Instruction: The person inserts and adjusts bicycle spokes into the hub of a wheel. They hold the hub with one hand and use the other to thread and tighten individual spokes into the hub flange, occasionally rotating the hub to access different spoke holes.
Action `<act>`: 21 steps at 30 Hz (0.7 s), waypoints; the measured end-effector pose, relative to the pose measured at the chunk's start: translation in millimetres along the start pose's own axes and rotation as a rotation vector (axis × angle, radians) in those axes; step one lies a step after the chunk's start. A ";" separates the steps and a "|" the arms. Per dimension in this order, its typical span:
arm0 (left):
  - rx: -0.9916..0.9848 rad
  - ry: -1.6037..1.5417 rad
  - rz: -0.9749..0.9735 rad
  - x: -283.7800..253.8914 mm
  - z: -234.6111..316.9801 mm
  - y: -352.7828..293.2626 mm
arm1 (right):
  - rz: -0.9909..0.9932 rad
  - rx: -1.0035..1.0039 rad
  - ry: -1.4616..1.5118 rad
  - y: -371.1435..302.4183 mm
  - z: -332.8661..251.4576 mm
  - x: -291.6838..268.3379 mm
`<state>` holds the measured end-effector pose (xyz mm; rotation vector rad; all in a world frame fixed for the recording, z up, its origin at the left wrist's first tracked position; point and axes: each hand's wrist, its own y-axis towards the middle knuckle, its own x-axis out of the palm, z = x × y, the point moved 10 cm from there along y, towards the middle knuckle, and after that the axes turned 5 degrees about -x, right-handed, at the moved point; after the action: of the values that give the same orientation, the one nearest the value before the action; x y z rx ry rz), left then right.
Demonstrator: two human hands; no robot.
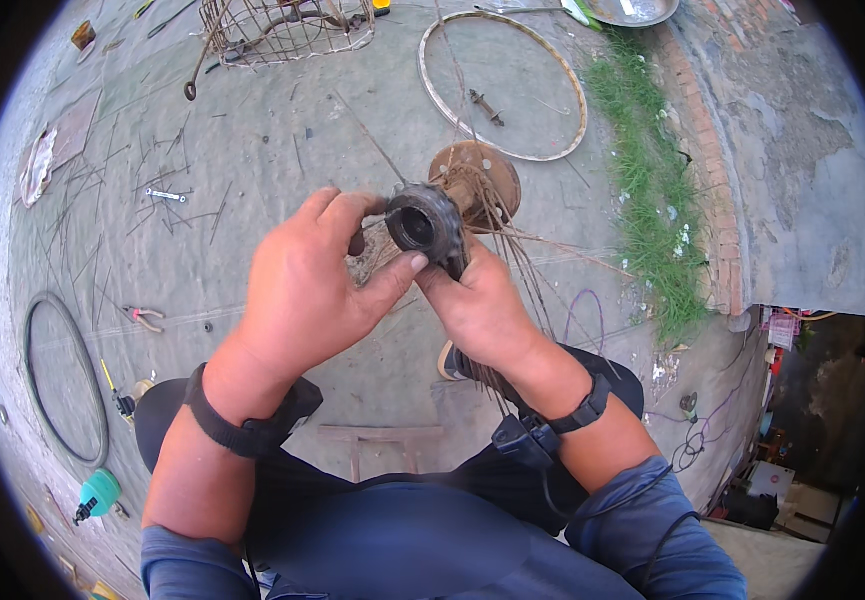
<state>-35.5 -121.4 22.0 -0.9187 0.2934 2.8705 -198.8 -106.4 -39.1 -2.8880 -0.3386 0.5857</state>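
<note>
My lap in dark trousers [403, 540] fills the near edge, forearms coming up from it, a black band on each wrist. Concrete floor [253, 180] spreads below, strewn with loose spokes.

Bare wheel rim [433, 95] lies flat ahead, well apart from my hands. Black tyre [31, 380] lies to my left, pliers [145, 318] just beside it. Wire basket [283, 25] at the far edge. Strip of grass [648, 190] along the brick kerb to my right.

Rusty wheel hub [478, 185], spokes hanging from it, held up over my knees.

Left hand [303, 290]: fingers curled, thumb and fingertips pinching the toothed sprocket [425, 225] at the hub's near end.

Right hand [483, 310]: closed around the hub below the sprocket, thumb pressed to its edge.
</note>
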 end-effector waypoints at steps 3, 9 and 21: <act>-0.200 -0.205 -0.228 17.7 -13.9 -2.7 | 0.056 -0.116 0.076 5.4 5.9 -7.6; -0.217 -0.332 -0.203 27.9 -12.4 -11.5 | 0.074 -0.062 0.058 6.8 10.7 -13.1; -0.256 -0.273 0.014 -13.3 -33.5 -5.5 | 0.112 -0.208 -0.630 -1.7 -15.7 -31.8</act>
<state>-5.0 -124.0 2.2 -0.5444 -0.0954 3.0445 -221.4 -114.8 -12.9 -2.8471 -0.3309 1.5658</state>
